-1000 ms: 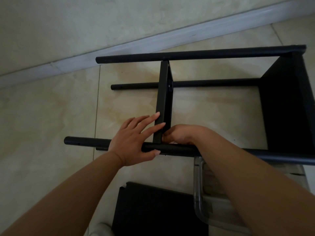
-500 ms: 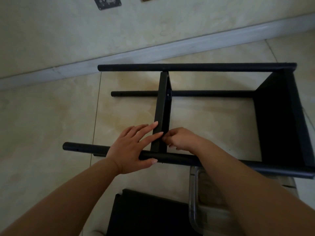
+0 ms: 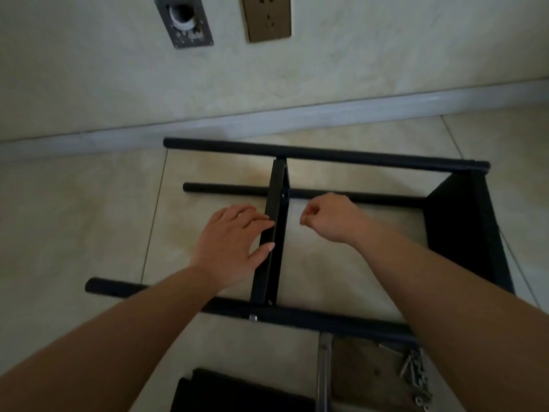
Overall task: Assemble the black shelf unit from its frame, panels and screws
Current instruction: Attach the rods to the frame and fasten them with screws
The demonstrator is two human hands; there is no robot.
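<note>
Frame (image 3: 326, 157) of black tubes lies on its side on the tiled floor (image 3: 74, 221), close to the wall's skirting. A middle panel (image 3: 274, 203) stands on edge between the far tube and the near tube (image 3: 297, 315), and a second black panel (image 3: 463, 221) closes the frame at the right end. A screw head shows on the near tube just below the middle panel's lower end.

The left hand (image 3: 230, 242) lies flat against the left face of the middle panel, fingers straight and together, thumb stretched along the panel's edge. The right hand (image 3: 329, 217) hovers just right of the panel without touching it; its fingers are curled in, and whether they pinch something small cannot be told.

At the bottom edge lies another loose black panel (image 3: 237, 391). Beside it sits a clear plastic tray (image 3: 323, 367) with a cluster of silver screws (image 3: 416, 379) in its right corner. On the wall are a brass socket (image 3: 267, 17) and a metal plate with a round opening (image 3: 184, 20).
</note>
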